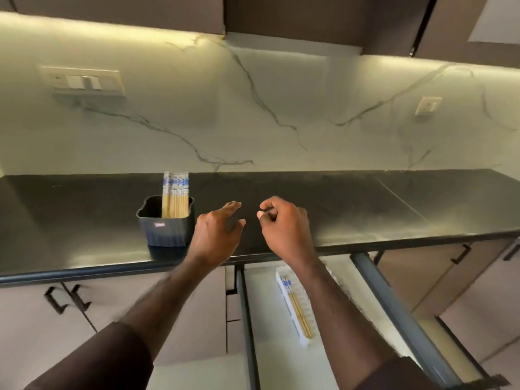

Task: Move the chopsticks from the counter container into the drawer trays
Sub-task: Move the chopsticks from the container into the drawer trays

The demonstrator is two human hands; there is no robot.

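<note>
Now we see chopsticks standing in the black container, left of centre; our left hand spread, right hand curled, both empty.

One view only, head cam, wide-angle; nothing shared w/ a second view. It is worn above the counter's front edge and is aimed forward and slightly down, approx. square to the marble backsplash. The counter is seen close, its front edge running across mid-frame, its far edge meeting the backsplash. Upper cabinets are caught along the top edge, bent by lens distortion. Below the front edge, the open drawer is seen steeply from above. Both forearms enter from the bottom edge, very near the lens.
</note>
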